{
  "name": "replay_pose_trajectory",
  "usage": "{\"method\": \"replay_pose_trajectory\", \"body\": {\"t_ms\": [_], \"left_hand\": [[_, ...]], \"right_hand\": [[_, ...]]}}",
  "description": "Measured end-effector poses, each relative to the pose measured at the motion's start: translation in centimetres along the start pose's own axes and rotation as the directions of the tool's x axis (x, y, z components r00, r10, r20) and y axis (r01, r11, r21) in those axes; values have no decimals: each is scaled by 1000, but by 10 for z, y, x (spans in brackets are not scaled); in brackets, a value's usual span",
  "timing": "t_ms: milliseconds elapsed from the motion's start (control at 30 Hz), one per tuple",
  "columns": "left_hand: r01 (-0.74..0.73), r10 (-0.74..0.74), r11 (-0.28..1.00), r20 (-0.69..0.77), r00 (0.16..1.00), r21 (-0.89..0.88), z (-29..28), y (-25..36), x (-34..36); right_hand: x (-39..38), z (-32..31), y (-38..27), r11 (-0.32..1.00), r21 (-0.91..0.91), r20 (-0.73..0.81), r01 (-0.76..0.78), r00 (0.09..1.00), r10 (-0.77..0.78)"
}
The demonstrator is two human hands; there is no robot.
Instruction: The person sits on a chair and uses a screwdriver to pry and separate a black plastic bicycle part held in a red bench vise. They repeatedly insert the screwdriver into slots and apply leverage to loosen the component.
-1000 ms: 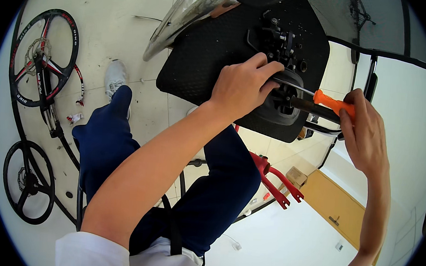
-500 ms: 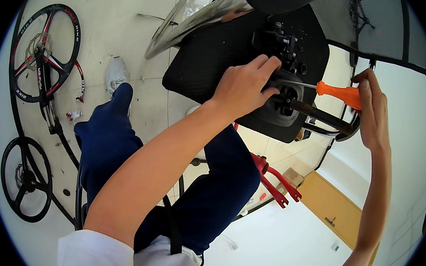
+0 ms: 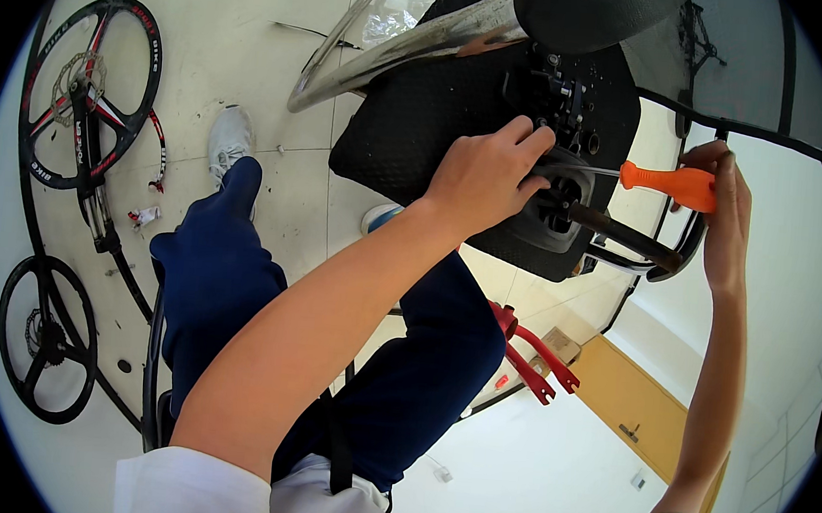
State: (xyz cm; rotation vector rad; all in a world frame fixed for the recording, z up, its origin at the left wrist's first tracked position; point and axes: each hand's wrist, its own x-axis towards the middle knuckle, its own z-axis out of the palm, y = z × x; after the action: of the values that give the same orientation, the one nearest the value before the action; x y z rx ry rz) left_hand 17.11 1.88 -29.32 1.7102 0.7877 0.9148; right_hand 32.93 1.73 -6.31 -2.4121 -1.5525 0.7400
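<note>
Holding orange screwdriver [image 3: 669,185] at dark housing [image 3: 535,231]
Gripping it in right hand [image 3: 727,207], resting left hand [image 3: 488,171] on the housing, can't tell if pinching

- Parts [image 3: 567,101] on the seat [image 3: 410,133]
- Screwdriver [image 3: 669,185] across the seat's right edge
- Fork [image 3: 528,376] right of the legs [image 3: 442,354]
- Wheel [image 3: 96,36] far left, second wheel [image 3: 49,342] nearer

Right of the black, finely textured chair seat [image 3: 420,128]: an orange, rounded screwdriver handle [image 3: 668,187]. Below it: a red metal fork [image 3: 542,354], plain navy trousers [image 3: 454,326]. Left of it: a black three-spoked wheel [image 3: 108,111] with red-and-white markings.
</note>
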Motion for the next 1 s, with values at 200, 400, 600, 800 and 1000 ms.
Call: {"method": "replay_pose_trajectory", "body": {"t_ms": [200,400,600,800,1000], "left_hand": [[6,-6,1000,-4,1000,0,0,0,1],[-5,5,1000,-17,1000,13,2,-2,1],[-5,5,1000,-22,1000,9,4,-1,0],[9,-9,1000,-24,1000,9,3,-2,1],[25,-25,1000,-21,999,-1,4,1,1]], "right_hand": [[-17,-15,-26,938,-325,159,-122,970,182],[-28,-8,10,960,269,171,-70,985,24],[-20,10,2,982,-55,-70,-182,982,178],[-16,9,-20,809,-587,176,-19,973,151],[-19,4,3,583,-608,361,539,842,-402]]}}
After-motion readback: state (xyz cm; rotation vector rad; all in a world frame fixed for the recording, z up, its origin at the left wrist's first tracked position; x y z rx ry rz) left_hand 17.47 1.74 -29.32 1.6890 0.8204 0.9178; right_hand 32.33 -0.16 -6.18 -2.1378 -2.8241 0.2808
